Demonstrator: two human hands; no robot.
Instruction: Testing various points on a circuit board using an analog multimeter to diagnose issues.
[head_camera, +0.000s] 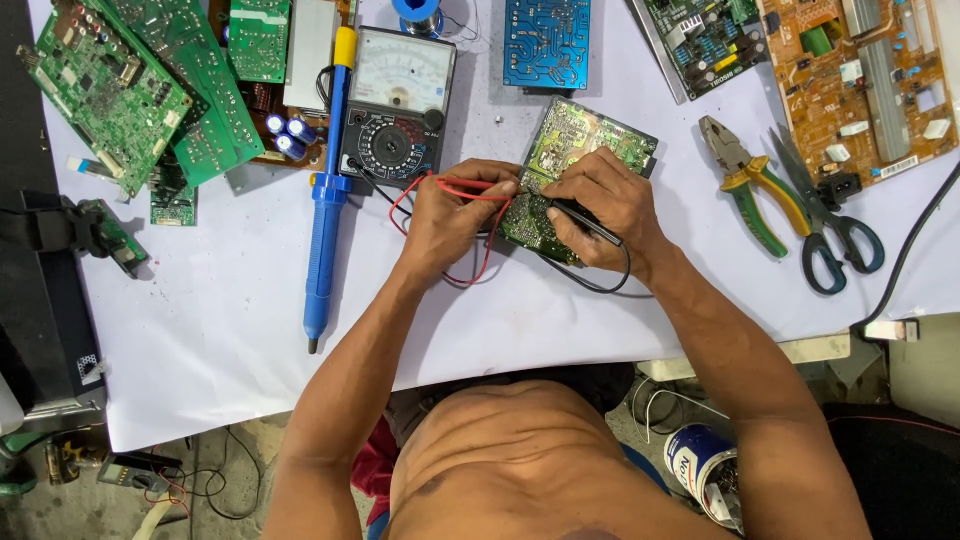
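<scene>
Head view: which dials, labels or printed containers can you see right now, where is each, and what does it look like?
Meter: top centre, left of the hands; black box, pale needle dial, round selector.
Barcode label: lower edge of the orange board, top right; small white strip.
Can: under the table edge, lower right; white cylinder with blue print.
Left hand: pinches a red probe.
Right hand: pinches a black probe.

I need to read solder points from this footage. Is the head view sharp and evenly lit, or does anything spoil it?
Head view: even, soft light, faint shadows; wide-lens bending at the edges; both hands, left hand and right hand, cover much of the green circuit board.
</scene>
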